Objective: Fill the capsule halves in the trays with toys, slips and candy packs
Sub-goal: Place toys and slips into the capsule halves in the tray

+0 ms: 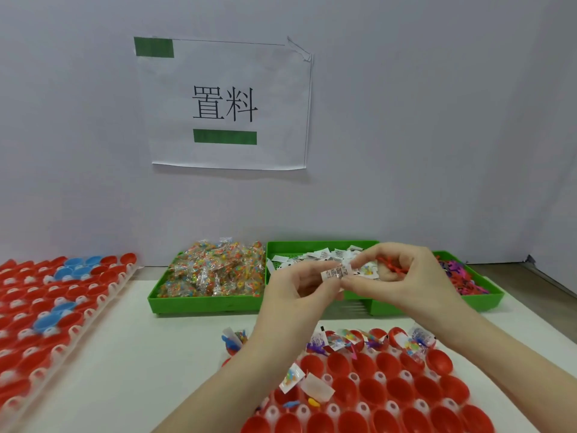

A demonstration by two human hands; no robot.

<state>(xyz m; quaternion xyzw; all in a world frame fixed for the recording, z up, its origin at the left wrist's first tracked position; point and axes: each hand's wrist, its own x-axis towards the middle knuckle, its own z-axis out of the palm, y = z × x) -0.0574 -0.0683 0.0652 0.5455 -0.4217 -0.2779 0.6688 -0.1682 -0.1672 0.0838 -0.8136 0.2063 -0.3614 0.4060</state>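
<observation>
A: Status, left to right. Far left of the white bench (162, 354) you've got a clear plastic tray of red and blue capsule halves (46, 307); it runs out of frame and is blurred, so I can't count it. Some cups show white bits inside, but I can't tell what.

B: Supply?

A: Three green plastic bins at the back. Left bin (203, 303): heaped clear candy packs (212, 270), too many to count. Middle bin (312, 246): loose white paper slips (315, 256). Right bin (480, 300): small pink and purple plastic toys (462, 276).

B: Your hands?

A: Both up in front of the middle bin. Your left hand (299, 289) pinches one printed white slip (335, 274) between thumb and forefinger. Your right hand (402, 276) has its fingers curled, fingertips on the same slip, with a candy pack (365, 271) and a red toy (393, 267) tucked in the same grip. Looks like one set being gathered.

B: Progress?

A: Near tray of red capsule halves (390, 398), below your wrists: back row looks filled, about five or six cups visible, partly hidden by your arms. Second row has roughly one or two cups loaded at its left end. The rest of the visible red cups sit empty, well over a dozen. So early days on this tray: most of it is left.
</observation>
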